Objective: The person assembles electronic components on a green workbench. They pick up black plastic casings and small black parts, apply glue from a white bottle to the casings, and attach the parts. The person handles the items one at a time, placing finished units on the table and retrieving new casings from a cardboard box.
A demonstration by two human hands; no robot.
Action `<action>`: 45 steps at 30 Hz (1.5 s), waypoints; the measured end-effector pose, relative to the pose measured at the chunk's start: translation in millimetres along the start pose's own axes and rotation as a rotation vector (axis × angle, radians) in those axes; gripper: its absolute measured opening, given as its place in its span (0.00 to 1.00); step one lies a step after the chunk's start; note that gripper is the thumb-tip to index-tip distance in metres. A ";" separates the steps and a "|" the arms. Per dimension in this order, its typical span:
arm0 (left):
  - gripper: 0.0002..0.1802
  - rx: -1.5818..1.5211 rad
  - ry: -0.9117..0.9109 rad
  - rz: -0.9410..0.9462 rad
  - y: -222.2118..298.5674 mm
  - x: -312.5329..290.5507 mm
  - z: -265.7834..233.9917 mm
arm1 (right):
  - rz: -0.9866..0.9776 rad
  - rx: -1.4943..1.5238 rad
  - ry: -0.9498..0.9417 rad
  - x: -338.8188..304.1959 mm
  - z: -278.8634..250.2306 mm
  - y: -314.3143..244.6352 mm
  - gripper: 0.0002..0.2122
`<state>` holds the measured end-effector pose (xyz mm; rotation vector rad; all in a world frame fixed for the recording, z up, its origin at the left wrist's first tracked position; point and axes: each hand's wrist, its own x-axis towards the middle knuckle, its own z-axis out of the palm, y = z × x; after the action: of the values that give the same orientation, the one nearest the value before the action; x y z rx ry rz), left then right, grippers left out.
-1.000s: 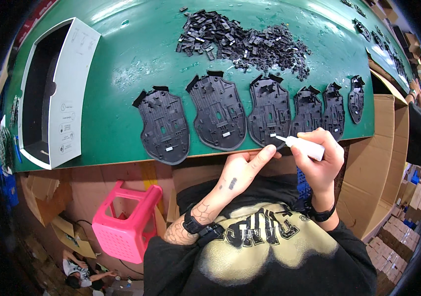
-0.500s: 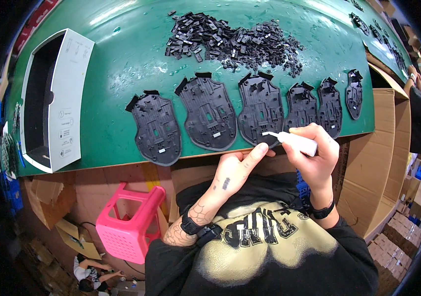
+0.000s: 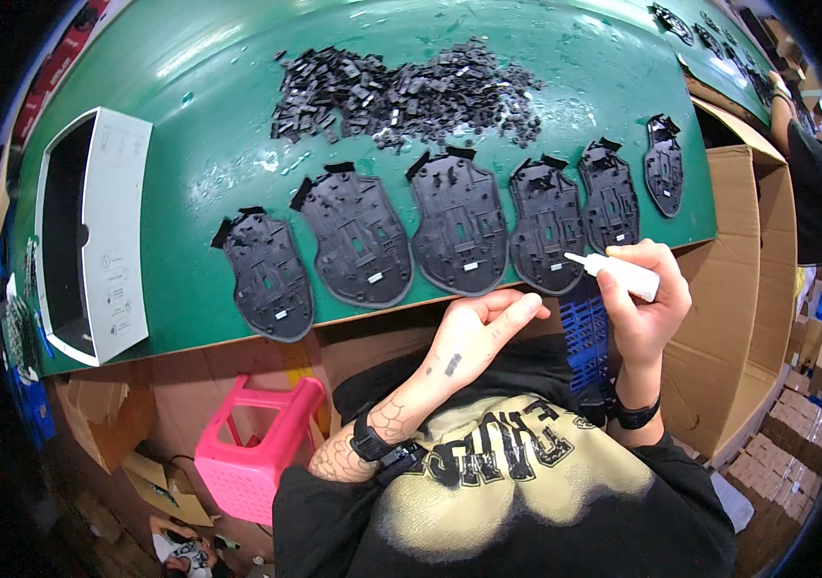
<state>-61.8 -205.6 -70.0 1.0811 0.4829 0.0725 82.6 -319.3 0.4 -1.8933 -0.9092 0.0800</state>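
Note:
My right hand (image 3: 657, 303) is closed around a small white squeeze bottle (image 3: 633, 278) with a thin nozzle. The nozzle tip is at the lower part of a black plastic shell (image 3: 544, 229), the fourth from the left, beside its small white label; whether it touches cannot be made out. My left hand (image 3: 474, 332) is just off the table's front edge, below the third shell (image 3: 459, 226). Its fingers are loosely bent with the thumb stretched out, and nothing shows in them. More such shells lie in the row, including one (image 3: 361, 241) left of the middle.
A heap of small black parts (image 3: 372, 96) lies on the green table (image 3: 194, 193) behind the shells. An open white box (image 3: 117, 241) stands at the left. A cardboard box (image 3: 719, 318) is at the right, a pink stool (image 3: 252, 448) below the table. Other people are at the edges.
My right hand has moved the bottle rightward, from the third shell to the fourth. My left hand stays near the table edge. The whole view has shifted, so the shells appear further left.

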 end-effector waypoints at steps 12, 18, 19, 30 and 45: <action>0.20 -0.024 -0.069 -0.263 20.7 12.3 17.2 | -0.009 -0.045 -0.061 -10.1 -5.4 11.4 0.09; 0.19 -0.034 -0.068 -0.299 18.3 12.8 15.5 | -0.001 -0.031 -0.092 -9.1 -6.7 9.1 0.09; 0.19 -0.036 -0.065 -0.297 18.7 13.1 16.3 | -0.006 -0.030 -0.088 -9.2 -7.2 9.7 0.09; 0.14 0.037 -0.218 -0.202 8.4 16.7 32.1 | 0.099 0.113 0.108 -11.9 -27.1 26.1 0.09; 0.43 0.269 -0.274 -0.076 34.9 23.7 69.1 | 0.145 0.042 0.159 -2.4 -50.3 48.7 0.09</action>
<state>-6.0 -239.3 -22.0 1.3120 0.2898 -0.2114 129.2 -369.5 -14.1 -1.8947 -0.6580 0.0342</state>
